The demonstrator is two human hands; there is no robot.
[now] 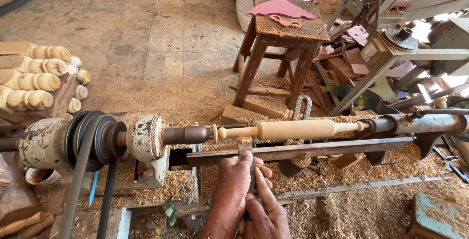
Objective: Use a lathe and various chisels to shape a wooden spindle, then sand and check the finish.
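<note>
A pale turned wooden spindle [293, 129] is mounted on the lathe between the headstock [146, 139] and the tailstock [415, 124]. It has a small knob at its left end. In front of it runs a long rusty tool rest [322, 148]. My left hand [232, 187] presses down on a chisel [245, 147] whose tip lies on the rest, just below the spindle's left end. My right hand [267, 215] sits behind it, wrapped around the chisel's handle, where a bit of blue shows. Most of the chisel is hidden by my fingers.
A belt and dark pulleys [93, 139] stand left of the headstock. Several finished turned pieces [36, 80] are stacked at the far left. A wooden stool [286, 29] stands behind the lathe, and metal machinery [395, 43] fills the right. Sawdust [351, 205] covers the bed and floor.
</note>
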